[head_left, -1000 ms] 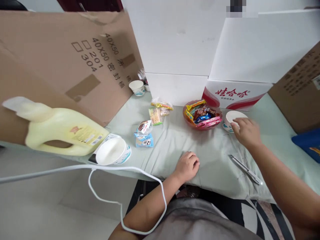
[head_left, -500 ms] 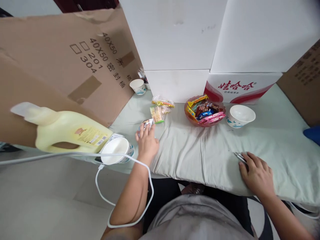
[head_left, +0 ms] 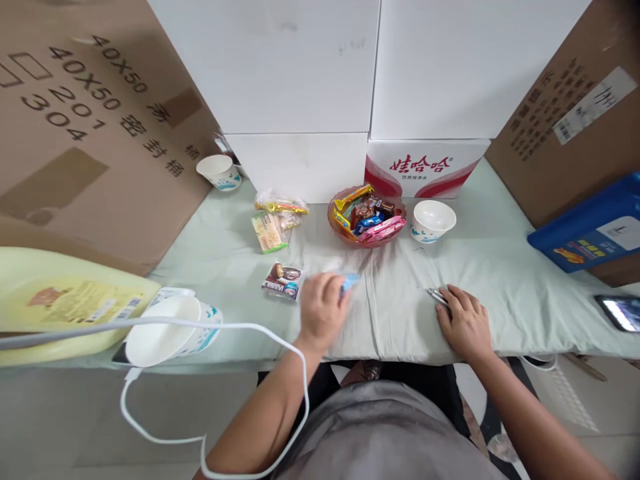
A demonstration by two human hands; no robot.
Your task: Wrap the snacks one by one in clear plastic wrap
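Note:
My left hand (head_left: 324, 308) is closed over the cloth-covered surface, with a small light-blue wrapper (head_left: 351, 281) poking out past its fingertips; motion blurs it. Just left of that hand lies a brown-and-white snack packet (head_left: 283, 281). My right hand (head_left: 466, 323) rests palm down, its fingers curled over a slim silver metal tool (head_left: 438, 297) whose tip points up and left; most of it is hidden. Beyond my hands stands a pink glass bowl (head_left: 336, 225) of wrapped sweets, with a white paper cup (head_left: 434, 221) to its right.
Several snack packets (head_left: 270, 232) lie at the back left. White boxes (head_left: 300, 167) form the rear wall. A yellow jug (head_left: 65, 300) and another paper cup (head_left: 165, 330) stand left, crossed by a white cable (head_left: 240, 325). A blue container (head_left: 590, 227) and a phone (head_left: 620, 312) are right.
The view has turned right. My left hand has left the brown snack packet and moved right, a light-blue wrapper now showing in its fingers. My right hand stays on the silver tool.

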